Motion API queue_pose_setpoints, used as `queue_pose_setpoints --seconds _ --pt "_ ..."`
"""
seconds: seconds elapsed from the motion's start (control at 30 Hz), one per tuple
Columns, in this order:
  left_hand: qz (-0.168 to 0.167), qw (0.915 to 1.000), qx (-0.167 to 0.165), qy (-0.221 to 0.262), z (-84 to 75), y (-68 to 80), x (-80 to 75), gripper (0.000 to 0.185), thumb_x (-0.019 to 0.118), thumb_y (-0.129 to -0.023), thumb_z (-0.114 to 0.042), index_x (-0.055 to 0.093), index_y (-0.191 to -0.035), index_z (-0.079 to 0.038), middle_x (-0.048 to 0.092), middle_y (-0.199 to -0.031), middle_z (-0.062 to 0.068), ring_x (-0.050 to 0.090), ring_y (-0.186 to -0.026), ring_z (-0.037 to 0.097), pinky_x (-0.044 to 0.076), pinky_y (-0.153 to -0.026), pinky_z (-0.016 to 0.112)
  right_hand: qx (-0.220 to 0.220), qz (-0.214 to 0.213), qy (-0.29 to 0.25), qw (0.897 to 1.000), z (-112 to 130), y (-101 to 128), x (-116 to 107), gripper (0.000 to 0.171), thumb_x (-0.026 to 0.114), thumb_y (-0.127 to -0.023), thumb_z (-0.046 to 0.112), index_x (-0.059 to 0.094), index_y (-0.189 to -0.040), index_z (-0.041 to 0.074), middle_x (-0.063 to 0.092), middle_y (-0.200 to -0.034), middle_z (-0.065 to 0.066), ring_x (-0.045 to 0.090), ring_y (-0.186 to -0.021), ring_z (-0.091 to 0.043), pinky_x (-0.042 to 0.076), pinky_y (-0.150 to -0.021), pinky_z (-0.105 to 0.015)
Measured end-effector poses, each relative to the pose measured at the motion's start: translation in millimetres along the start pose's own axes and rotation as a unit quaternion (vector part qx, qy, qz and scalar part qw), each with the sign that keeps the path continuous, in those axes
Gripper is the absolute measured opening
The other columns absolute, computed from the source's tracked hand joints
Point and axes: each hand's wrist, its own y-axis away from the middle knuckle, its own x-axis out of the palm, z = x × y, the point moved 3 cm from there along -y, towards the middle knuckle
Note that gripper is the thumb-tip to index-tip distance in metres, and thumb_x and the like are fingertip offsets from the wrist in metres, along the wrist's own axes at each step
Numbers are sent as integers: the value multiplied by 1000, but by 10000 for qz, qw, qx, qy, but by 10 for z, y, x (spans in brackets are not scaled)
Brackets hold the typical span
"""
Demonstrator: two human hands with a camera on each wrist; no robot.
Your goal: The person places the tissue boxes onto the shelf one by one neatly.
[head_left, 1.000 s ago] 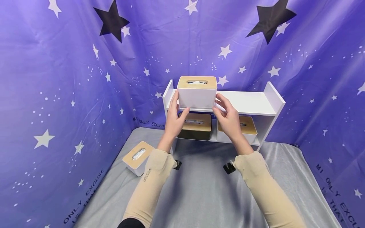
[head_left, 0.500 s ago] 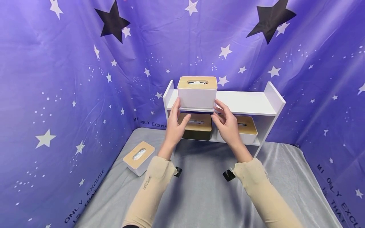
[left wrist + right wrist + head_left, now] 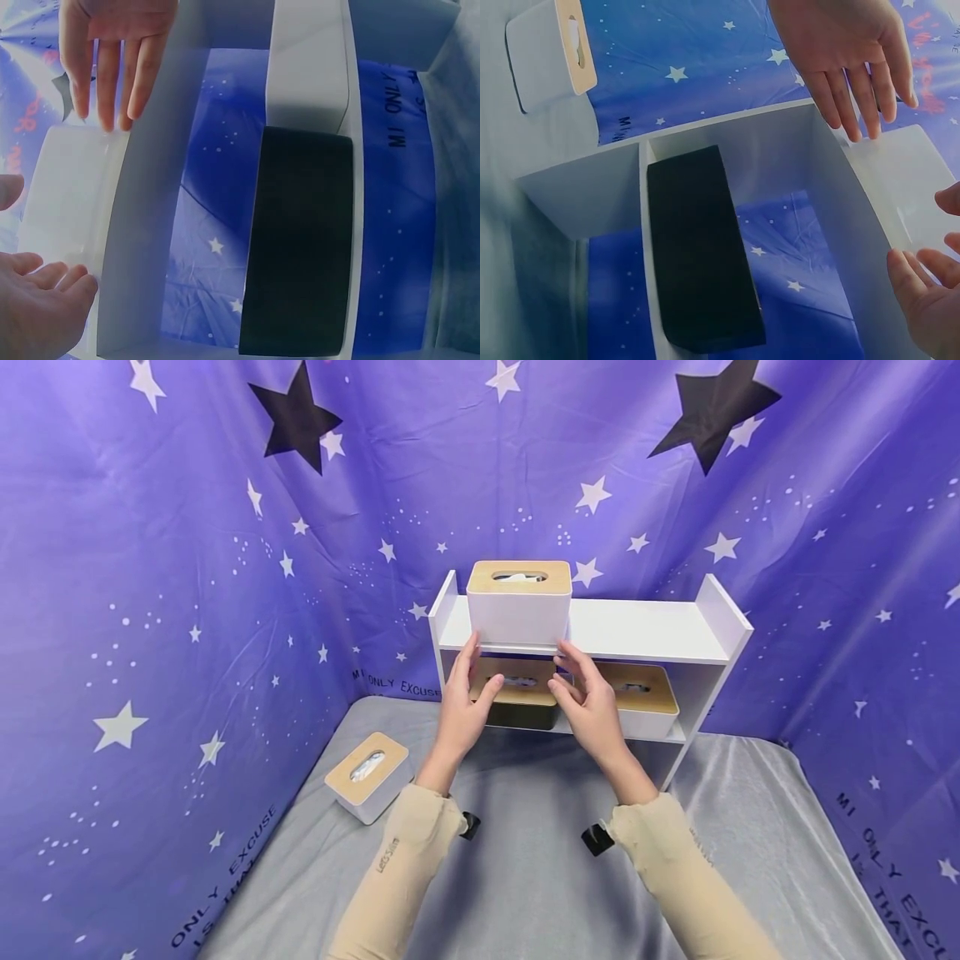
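Both hands, left (image 3: 459, 706) & right (image 3: 592, 706), fingers straight (holding nothing), just below white tissue box (image 3: 517, 610)

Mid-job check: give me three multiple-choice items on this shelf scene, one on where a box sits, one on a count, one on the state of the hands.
1. Where does the white tissue box nearest the hands stand?
A. on the top board of the shelf
B. on the grey cloth
C. in the lower compartment

2. How many tissue boxes show in the head view?
A. two
B. three
C. four

3. How are the left hand and right hand?
A. both gripping the box
B. both open, fingers straight, just in front of the box
C. both clenched on the cloth

Answers:
1 A: it stands at the left end of the top board.
2 C: one on top, the black box and a white one below, one on the grey cloth.
3 B: the wrist views show straight, spread fingers.
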Motion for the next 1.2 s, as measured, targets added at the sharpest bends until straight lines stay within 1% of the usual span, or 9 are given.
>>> queue_pose_setpoints --seconds 0.1,0.23,0.37,0.47,0.57,0.63,0.8,1.0,1.2 --pt "18 10000 3 23 12 36 6 68 63 -97 -16 31 -157 -10 40 -158 13 41 -145 29 38 -120 51 -2 49 30 10000 -27 32 19 54 60 -96 -1 44 -148 2 46 -153 -14 49 -136 -36 48 -104 -15" --pt "51 9999 37 137 33 87 -2 68 63 -97 -13 32 -156 -8 39 -158 14 40 -145 30 36 -119 54 52 65 43 10000 -58 80 34 54 60 -96 -1 45 -148 3 47 -152 -14 51 -135 -28 48 -104 -16" --pt "121 9998 -11 176 64 143 -30 67 63 -97 -11 31 -156 -6 37 -160 13 40 -146 32 34 -122 49 154 100 7 9998 -80 127 59 53 61 -95 -2 46 -146 1 50 -150 -14 55 -130 -9 49 -104 -19" --pt "155 9997 -120 133 96 188 -60 66 62 -97 -11 32 -155 -6 37 -160 14 39 -146 33 33 -123 45 214 170 9 9996 -119 164 92 52 61 -95 -2 47 -145 2 52 -148 -15 56 -130 -14 51 -106 -27" --pt "147 9996 -201 96 146 235 -91 65 62 -97 -10 33 -155 -5 37 -159 15 39 -146 33 33 -123 47 260 272 60 9993 -163 207 138 51 60 -96 -2 48 -145 1 53 -146 -18 54 -131 -34 51 -107 -38" --pt "131 9996 -232 52 184 267 -112 64 63 -97 -11 34 -154 -3 38 -158 16 40 -145 33 34 -123 46 272 343 62 9990 -201 238 174 50 59 -96 -4 47 -144 -3 53 -145 -23 52 -131 -42 50 -107 -44" --pt "85 9994 -330 51 271 350 -163 63 63 -97 -8 36 -153 -3 39 -158 15 40 -146 30 34 -123 44 238 506 -123 9984 -276 316 248 51 60 -94 -8 46 -143 -7 51 -144 -30 51 -131 -46 48 -107 -55" --pt "4 9985 -513 188 373 452 -236 60 64 -95 -5 40 -151 -2 40 -156 18 41 -144 35 33 -123 48 279 635 -70 9976 -349 404 297 48 62 -94 -4 51 -140 -4 54 -141 -28 55 -129 -42 50 -107 -49" --pt "-114 9972 -734 -117 509 582 -341 59 65 -96 -10 42 -150 -4 43 -155 16 42 -143 32 34 -122 47 199 733 -10 9971 -430 490 342 45 62 -94 -4 53 -138 -5 58 -138 -26 58 -126 -42 52 -104 -47"
